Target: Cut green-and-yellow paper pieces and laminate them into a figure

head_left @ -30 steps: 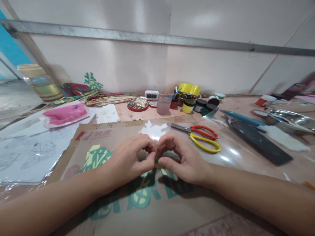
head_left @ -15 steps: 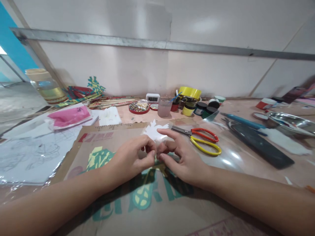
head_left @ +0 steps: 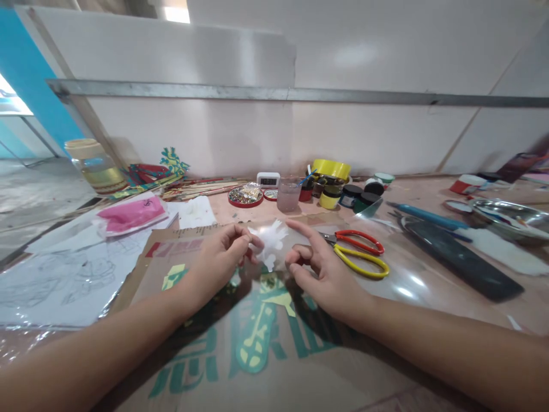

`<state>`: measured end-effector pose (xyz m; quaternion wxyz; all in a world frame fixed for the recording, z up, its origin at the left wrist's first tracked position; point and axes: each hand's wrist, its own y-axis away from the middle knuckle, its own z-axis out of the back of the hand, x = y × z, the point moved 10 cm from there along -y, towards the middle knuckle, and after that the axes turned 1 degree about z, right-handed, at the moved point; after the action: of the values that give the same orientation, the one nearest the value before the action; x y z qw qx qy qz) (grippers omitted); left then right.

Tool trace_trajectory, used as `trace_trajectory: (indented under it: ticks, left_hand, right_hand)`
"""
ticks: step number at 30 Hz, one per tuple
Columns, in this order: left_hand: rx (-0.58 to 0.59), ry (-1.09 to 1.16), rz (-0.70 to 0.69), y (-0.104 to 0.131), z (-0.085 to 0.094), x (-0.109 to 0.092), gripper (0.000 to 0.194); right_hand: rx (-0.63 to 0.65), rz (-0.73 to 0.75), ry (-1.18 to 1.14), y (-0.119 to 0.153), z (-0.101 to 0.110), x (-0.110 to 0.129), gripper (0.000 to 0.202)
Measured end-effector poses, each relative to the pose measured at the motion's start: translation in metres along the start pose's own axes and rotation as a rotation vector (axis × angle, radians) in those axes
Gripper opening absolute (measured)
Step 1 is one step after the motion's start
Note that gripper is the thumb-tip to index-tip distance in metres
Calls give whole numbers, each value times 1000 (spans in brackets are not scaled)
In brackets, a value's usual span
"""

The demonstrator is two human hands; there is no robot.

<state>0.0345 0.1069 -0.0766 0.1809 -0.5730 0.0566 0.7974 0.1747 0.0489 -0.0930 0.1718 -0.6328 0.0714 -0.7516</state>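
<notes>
My left hand (head_left: pixel 229 252) is closed in a pinch at the left edge of a white paper cutout (head_left: pixel 272 240) with a jagged outline. The cutout is slightly blurred. To its right hovers my right hand (head_left: pixel 319 269), index finger stretched out, the other fingers curled and apart from the thumb, with nothing visible between them. Beneath both hands lies a green and yellow patterned cutout (head_left: pixel 257 337), on cardboard under a clear sheet. Scissors (head_left: pixel 360 252) with one red and one yellow handle rest just beyond my right hand.
Along the wall stand paint jars (head_left: pixel 329 198), a cup of cloudy water (head_left: pixel 288 194), a red dish of beads (head_left: pixel 245 195) and a small digital clock (head_left: pixel 268 180). Drawings (head_left: pixel 64 280) and a pink packet (head_left: pixel 132 215) lie left. A black case (head_left: pixel 463 257) and metal bowl (head_left: pixel 514 214) are right.
My hands have moved apart from fingertips close together. The white cutout now shows more fully between them, at my left fingertips. The view has tilted up slightly.
</notes>
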Motion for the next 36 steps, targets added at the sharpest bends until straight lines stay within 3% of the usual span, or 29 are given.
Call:
trace_trajectory:
  ticks: [4, 8, 15, 20, 23, 25, 29, 36]
  left_hand:
    - [128, 95, 49, 10, -17, 2, 16]
    - [237, 78, 9, 18, -31, 0, 11]
    - [188, -117, -185, 20, -25, -14, 11]
    - [170, -334, -341, 25, -28, -28, 18]
    - [192, -416, -378, 28, -33, -28, 40]
    - [185, -453, -376, 28, -34, -25, 40]
    - [151, -411, -350, 26, -30, -25, 12]
    - [48, -354, -159, -1, 8, -27, 21]
  right_hand:
    - [-12, -123, -139, -4, -1, -13, 69]
    - [19, -188, -150, -7, -5, -18, 48]
    - [32, -277, -119, -10, -4, -24, 15]
    - [42, -183, -72, -7, -6, -14, 13]
    - [59, -158, -42, -5, -8, -9, 13]
    - [68, -145, -2, -4, -8, -6, 12]
    - [83, -123, 50, -4, -8, -5, 12]
    - [27, -223, -225, -9, -7, -23, 28]
